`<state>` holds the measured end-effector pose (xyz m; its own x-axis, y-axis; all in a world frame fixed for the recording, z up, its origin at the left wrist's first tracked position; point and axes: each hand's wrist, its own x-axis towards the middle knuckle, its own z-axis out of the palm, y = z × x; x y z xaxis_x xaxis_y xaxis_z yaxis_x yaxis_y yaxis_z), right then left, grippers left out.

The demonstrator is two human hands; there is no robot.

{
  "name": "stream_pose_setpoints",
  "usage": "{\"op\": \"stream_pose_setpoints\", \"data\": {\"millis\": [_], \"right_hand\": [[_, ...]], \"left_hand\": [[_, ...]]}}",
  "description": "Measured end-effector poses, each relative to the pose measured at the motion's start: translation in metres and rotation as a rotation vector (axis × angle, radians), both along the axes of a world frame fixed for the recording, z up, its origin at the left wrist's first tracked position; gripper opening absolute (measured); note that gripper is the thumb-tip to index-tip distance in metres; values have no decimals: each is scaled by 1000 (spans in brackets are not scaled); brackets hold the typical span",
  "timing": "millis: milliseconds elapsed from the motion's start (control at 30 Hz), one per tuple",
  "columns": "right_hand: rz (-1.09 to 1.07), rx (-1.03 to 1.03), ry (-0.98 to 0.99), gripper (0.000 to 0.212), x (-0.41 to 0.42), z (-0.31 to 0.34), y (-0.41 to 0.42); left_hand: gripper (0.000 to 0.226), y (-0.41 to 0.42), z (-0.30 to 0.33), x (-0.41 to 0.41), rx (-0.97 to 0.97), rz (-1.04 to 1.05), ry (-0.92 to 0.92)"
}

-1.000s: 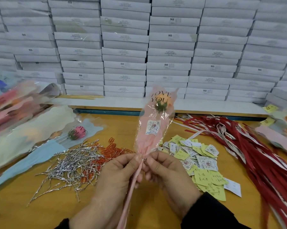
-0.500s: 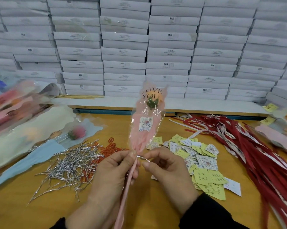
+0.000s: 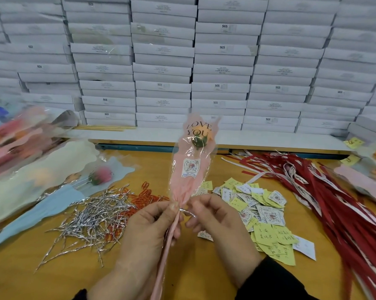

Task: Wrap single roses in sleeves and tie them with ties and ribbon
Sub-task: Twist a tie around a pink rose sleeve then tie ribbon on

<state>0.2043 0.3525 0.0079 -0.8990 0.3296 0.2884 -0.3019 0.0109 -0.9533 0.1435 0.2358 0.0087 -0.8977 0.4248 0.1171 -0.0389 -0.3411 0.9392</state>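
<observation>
2 bare hands work at the near edge of a wooden counter [image 3: 20,276]. Toward the left edge lie pastel empty sleeves [image 3: 39,180], one holding a pink rose [image 3: 101,175], and nearer the middle a heap of silver twist ties [image 3: 91,215]. The left hand [image 3: 148,239] has its grip clenched around the gathered neck of a pink sleeve [image 3: 189,169], held upright above the counter's near middle, with an orange rose [image 3: 201,139] inside under the words LOVE YOU. A silver tie [image 3: 188,212] juts rightward from that neck. The right hand [image 3: 217,221] sits just beside it, fingers curled; whether they pinch the tie's end I cannot tell. Right of the hands lie yellow and white paper tags [image 3: 267,215], then red ribbons [image 3: 334,202] toward the right edge. White boxes [image 3: 221,68] are stacked along the far edge. To tie well, the left hand should likely keep the gather tight while the right twists the tie ends snugly together.
</observation>
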Motion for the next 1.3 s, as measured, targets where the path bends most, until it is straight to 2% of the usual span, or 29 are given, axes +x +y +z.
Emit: {"op": "stream_pose_setpoints", "data": {"millis": [33,200,367,433,467,567,667,867,1000,1133,1233,1300], "right_hand": [[-7,9,10,5,0,1,0],[-21,-66,-40,25,-1,1,2],[160,-571,-73,15,-5,-1,0],[159,-585,-91,16,-6,0,-1],[111,-511,-97,15,-5,0,-2],[-131,-112,-42,17,-4,-1,-7],[-222,181,70,23,-2,-1,-12],[-203,348,134,28,-1,-3,-7],[-252,660,188,26,-2,-5,-4],[-434,950,319,9,-4,-6,-1],[-469,1018,375,19,-6,-6,1],[-413,964,331,21,-5,-5,0]], "left_hand": [[19,0,0,0,-2,-1,-3],[18,2,1,5,-28,-19,18],[17,3,1,6,-13,-65,9],[18,3,2,5,-17,-79,15],[18,2,2,5,-23,-74,19],[18,2,2,2,-12,-29,0],[18,2,2,1,17,-1,-31],[20,0,4,2,40,-29,-95],[24,-1,6,2,70,-89,-181],[17,-1,7,5,65,-143,-203],[17,0,7,4,70,-124,-206],[17,1,7,4,66,-98,-203]]}}
